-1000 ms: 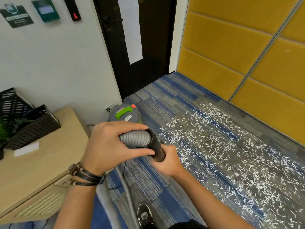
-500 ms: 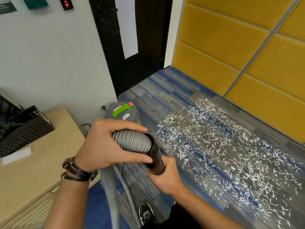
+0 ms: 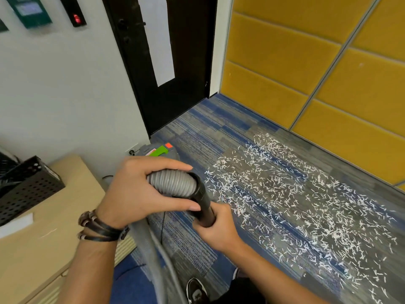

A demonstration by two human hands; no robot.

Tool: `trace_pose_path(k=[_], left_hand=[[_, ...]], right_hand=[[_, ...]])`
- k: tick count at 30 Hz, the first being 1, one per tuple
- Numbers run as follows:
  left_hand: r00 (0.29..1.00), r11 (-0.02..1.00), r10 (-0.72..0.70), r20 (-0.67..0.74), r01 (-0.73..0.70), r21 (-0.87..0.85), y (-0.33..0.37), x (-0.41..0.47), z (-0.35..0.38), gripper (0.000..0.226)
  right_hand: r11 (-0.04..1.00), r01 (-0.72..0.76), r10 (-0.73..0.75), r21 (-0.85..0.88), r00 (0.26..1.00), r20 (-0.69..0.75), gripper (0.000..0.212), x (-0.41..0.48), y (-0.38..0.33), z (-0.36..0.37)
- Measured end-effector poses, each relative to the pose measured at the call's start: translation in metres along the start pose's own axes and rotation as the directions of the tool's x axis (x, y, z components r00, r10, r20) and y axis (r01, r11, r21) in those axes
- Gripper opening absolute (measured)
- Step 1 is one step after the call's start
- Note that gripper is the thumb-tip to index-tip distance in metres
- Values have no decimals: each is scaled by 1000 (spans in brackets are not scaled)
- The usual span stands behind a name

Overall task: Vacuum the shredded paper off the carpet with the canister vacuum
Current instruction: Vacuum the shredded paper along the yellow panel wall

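Gripping of the vacuum hose beside the scattered paper

The grey ribbed hose [image 3: 173,183] is being gripped by the left hand [image 3: 135,189], with fingers above and thumb below, just where it joins the black tube [image 3: 202,205]. The lower end of this tube is being grasped by the right hand [image 3: 219,229], whose fingers are being wrapped fully around it. Both hands are being held close together above the carpet [image 3: 197,132]. From the left hand the hose is being led downward between the two forearms to the bottom edge of the view.

The canister vacuum [image 3: 160,151], grey with a green handle and an orange button, is being partly hidden behind the left hand. It is standing on the carpet near the white wall, close to the dark door [image 3: 175,51]. The shredded paper [image 3: 295,205] is being seen as many small white strips. They are spread widely over the blue and grey carpet to the right of the hands, along the yellow wall panels [image 3: 285,62].

Dark bracelets [image 3: 98,227] are being worn on the left wrist. On the left, a black perforated tray [image 3: 28,189] is being carried by a light wooden cabinet [image 3: 43,249]. A dark shoe [image 3: 196,290] is being shown at the bottom edge.
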State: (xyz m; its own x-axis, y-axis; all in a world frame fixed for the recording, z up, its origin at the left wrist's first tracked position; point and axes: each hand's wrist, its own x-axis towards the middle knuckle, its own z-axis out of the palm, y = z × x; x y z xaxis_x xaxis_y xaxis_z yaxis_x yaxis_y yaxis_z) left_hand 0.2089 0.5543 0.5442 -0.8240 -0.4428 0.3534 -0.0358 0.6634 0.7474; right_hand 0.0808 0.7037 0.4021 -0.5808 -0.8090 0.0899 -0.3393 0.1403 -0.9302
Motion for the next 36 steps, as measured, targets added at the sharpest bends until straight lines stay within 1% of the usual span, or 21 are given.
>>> trace_pose_path(k=[3,6,10,12,13,16,19,21,23,26,28,32,34,36], left_hand=[[1000,1000,8,11,-8,-2,-2,3,-7,67],[1000,1000,7,11,-7,-14,-2,5,-12,64],[996,997,80,-39,-79,25,-1,9,-12,61],[993,995,95,-70,-91,50,-2,11,-15,61],[993,994,92,-78,-88,57,-4,12,-17,62],[997,996,55,-58,-50,78,-12,11,-16,59],[1000,997,-6,-1,6,71,-20,11,-4,57],[1000,999,-7,26,5,46,-24,9,2,57],[1000,999,8,18,-9,36,-23,7,4,58],[996,994,81,-46,-78,77,-17,7,2,58],[989,988,113,-91,-102,116,-14,11,2,58],[993,989,86,-84,-75,130,-19,17,7,57],[998,991,55,-35,-50,124,-26,19,12,56],[999,993,40,-20,-37,109,-32,22,16,57]], right_hand=[[999,-31,31,17,999,-10,26,-9,-3,6],[1000,-16,16,-4,999,-38,29,-18,-7,6],[999,7,-10,-43,997,-77,23,-7,-12,-2],[998,26,-30,-55,997,-76,25,2,-14,-2],[998,32,-36,-53,997,-71,27,7,-13,-1],[1000,17,-18,-26,999,-35,20,22,-4,4],[1000,-12,12,-4,1000,18,30,31,15,8],[1000,-26,26,-4,999,36,24,28,24,9],[1000,-22,21,14,999,33,23,23,27,8],[999,27,-27,27,1000,-16,29,22,22,3],[999,37,-37,27,999,-8,24,29,18,-2],[998,45,-46,34,999,12,33,47,23,-3],[999,25,-26,35,999,44,31,53,30,-1],[999,21,-23,35,998,56,31,54,34,-1]])
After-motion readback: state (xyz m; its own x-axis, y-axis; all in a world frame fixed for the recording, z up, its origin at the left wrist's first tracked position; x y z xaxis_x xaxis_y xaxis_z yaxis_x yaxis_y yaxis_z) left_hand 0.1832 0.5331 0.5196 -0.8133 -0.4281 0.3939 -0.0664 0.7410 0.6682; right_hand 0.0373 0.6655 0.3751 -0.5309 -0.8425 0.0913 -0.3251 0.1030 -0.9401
